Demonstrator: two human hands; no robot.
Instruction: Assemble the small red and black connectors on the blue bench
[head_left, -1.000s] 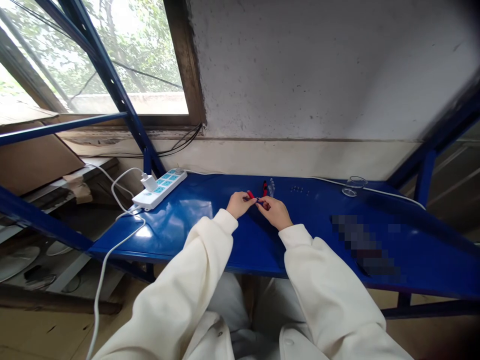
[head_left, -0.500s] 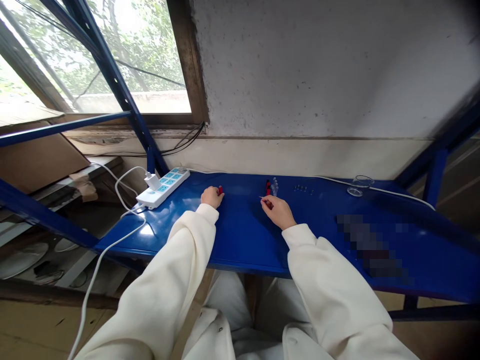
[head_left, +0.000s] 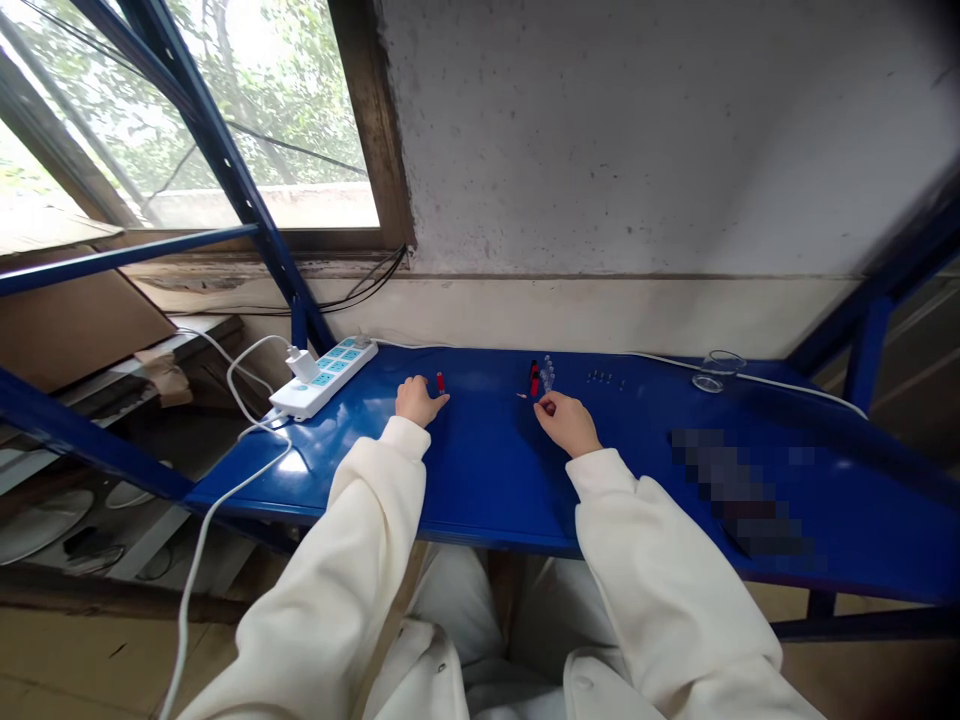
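Note:
My left hand (head_left: 420, 402) rests over the blue table with its thumb apart from the fingers and nothing held. Just beyond its fingertips a small red cylinder (head_left: 440, 382) stands upright. My right hand (head_left: 568, 422) is closed, thumb and fingertips together in a pinch; whatever may be between them is too small to make out. A tiny pale piece (head_left: 521, 396) lies on the table left of these fingertips. Beyond them are small red and black parts (head_left: 534, 379), with a cluster of small clear pieces (head_left: 548, 374) beside them.
Several tiny metal-looking pieces (head_left: 606, 378) lie to the right. Farther right are a clear glass (head_left: 718, 371) and a blurred-out dark object (head_left: 739, 495). A white power strip (head_left: 324, 380) with a plug and cable (head_left: 193, 560) sits left. A white cord runs along the wall.
My left hand has drawn back from the red cylinder, leaving it standing. My right hand has shifted slightly right, and the pale piece now shows apart from its fingertips.

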